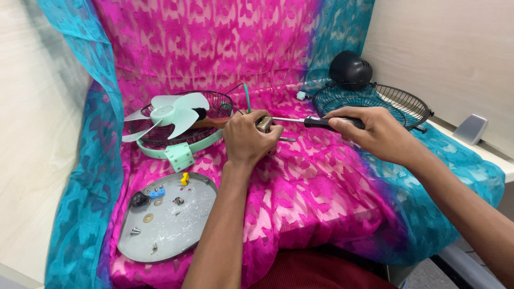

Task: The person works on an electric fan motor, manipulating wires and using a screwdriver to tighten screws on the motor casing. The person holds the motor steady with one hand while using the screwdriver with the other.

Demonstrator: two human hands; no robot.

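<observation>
Motor part (264,123) clasped in left hand (247,140); right hand (375,131) grips screwdriver (321,121) against it.

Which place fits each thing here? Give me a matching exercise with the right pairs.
Things:
1. mint-green plastic fan blade
2. black-handled screwdriver
3. round grey metal plate
4. black domed motor cover

Places:
A. far right, behind a black wire grille
B. near left, holding loose screws and washers
C. gripped by the right hand
D. on the left wire grille

Pairs: 1-D, 2-C, 3-B, 4-A
</observation>
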